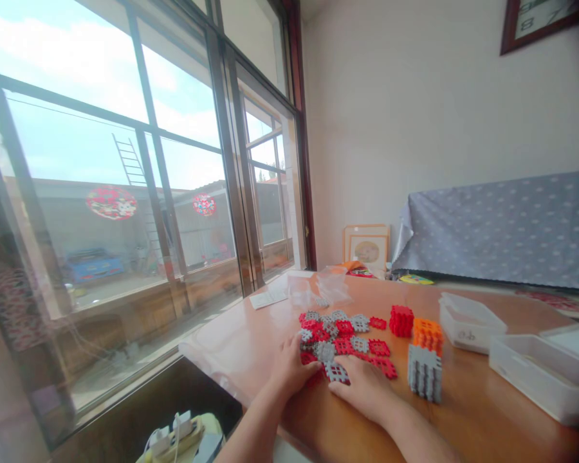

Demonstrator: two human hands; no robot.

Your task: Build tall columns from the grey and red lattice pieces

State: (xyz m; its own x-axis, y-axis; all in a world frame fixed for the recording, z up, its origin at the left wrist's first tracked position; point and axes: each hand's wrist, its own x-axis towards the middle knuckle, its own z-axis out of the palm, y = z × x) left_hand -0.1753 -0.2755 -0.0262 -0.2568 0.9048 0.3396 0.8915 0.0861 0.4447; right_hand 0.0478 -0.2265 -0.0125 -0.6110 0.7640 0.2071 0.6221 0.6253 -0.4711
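Note:
Red and grey toothed square plastic pieces (343,346) lie spread in a loose patch on the wooden table. My left hand (292,366) rests at the patch's left edge, fingers apart and touching the pieces there. At the near edge, my right hand (361,386) has its thumb and fingers spread beside a grey piece (336,372). To the right of the patch stand a red stack (402,321), an orange stack (428,334) and, nearest, a grey stack (424,373).
Two clear plastic boxes (470,321) (535,373) and a lid (572,341) sit at the right. Clear bags (332,286) and a paper (269,297) lie at the back. A window is on the left; a power strip (188,437) is below the table's left edge.

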